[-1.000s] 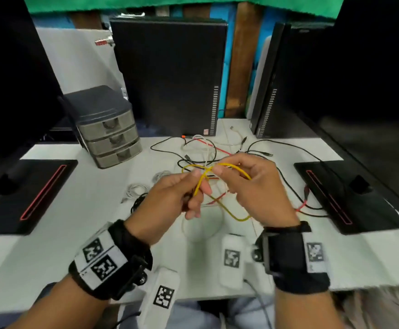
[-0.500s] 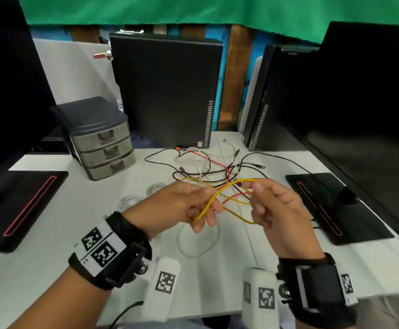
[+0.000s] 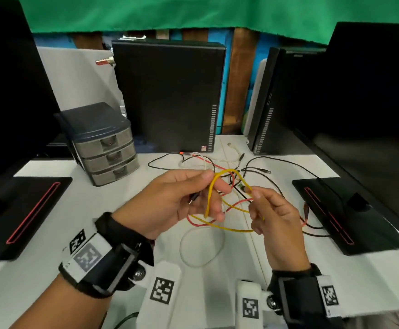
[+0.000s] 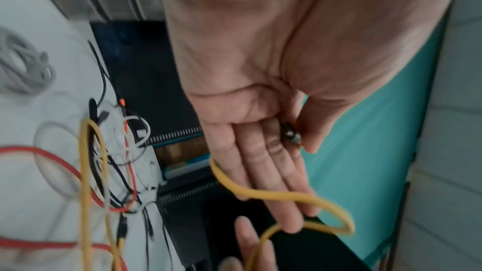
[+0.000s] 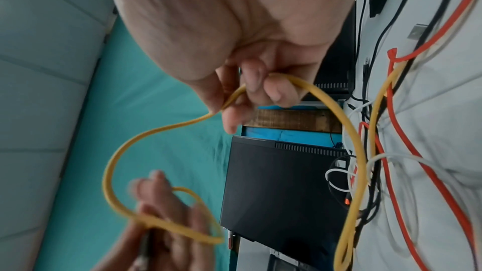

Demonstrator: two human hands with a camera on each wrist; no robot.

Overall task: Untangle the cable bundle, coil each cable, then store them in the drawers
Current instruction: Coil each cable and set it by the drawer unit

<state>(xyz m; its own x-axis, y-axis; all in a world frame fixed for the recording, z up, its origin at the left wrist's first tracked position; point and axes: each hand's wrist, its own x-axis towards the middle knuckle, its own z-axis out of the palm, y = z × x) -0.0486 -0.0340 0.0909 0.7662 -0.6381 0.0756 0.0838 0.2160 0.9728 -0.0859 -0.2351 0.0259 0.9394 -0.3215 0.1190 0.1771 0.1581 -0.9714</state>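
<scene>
My left hand [image 3: 189, 198] holds a yellow cable [image 3: 208, 200] above the white table [image 3: 39, 276]. One turn of it lies over the fingers [image 4: 263, 172], and the thumb pinches a dark plug [image 4: 290, 135] against them. My right hand [image 3: 268, 212] pinches the same yellow cable [image 5: 339, 114] a short way to the right, fingers curled round it [image 5: 263, 86]. The cable's slack hangs down between the hands. Behind them a tangle of red, black and white cables [image 3: 241, 162] lies on the table. The grey three-drawer unit [image 3: 108, 150] stands at the back left, all drawers closed.
Two black computer towers [image 3: 170, 96] [image 3: 262, 108] stand at the back. Black monitor stands [image 3: 15, 210] [image 3: 345, 210] flank the work area. A white cable loop [image 3: 200, 248] lies near me, and a coiled grey cable [image 4: 23, 65] sits by the left hand.
The hands, close together a second ago, have drawn apart. The right hand slid right along the yellow cable, and a loop now lies over the left fingers. The camera tilted up.
</scene>
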